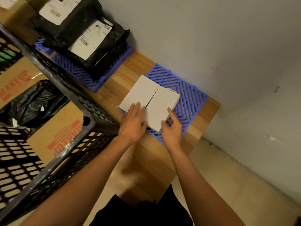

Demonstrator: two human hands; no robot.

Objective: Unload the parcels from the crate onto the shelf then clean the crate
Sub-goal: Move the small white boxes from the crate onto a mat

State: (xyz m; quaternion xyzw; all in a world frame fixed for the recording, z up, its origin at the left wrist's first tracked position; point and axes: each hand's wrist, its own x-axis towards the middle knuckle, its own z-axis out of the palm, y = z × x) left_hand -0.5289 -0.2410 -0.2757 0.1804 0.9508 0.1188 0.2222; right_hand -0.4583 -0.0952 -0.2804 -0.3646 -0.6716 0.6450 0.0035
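Note:
A white box parcel [151, 98] with a seam down its top lies on a blue slatted mat [184, 88] on the wooden shelf [146, 160]. My left hand [133, 123] rests flat on the box's near left part, fingers straight. My right hand [171, 129] holds the box's near right corner, thumb on top and fingers curled under the edge. The black mesh crate [53, 141] stands at the left and holds cardboard boxes [53, 132] with red print and a black plastic bag [32, 103].
Black plastic-wrapped parcels [84, 33] with white labels are stacked on a second blue mat [78, 72] farther along the shelf. A grey wall [228, 46] runs behind the shelf. The shelf's right end [210, 115] drops to a tiled floor [236, 185].

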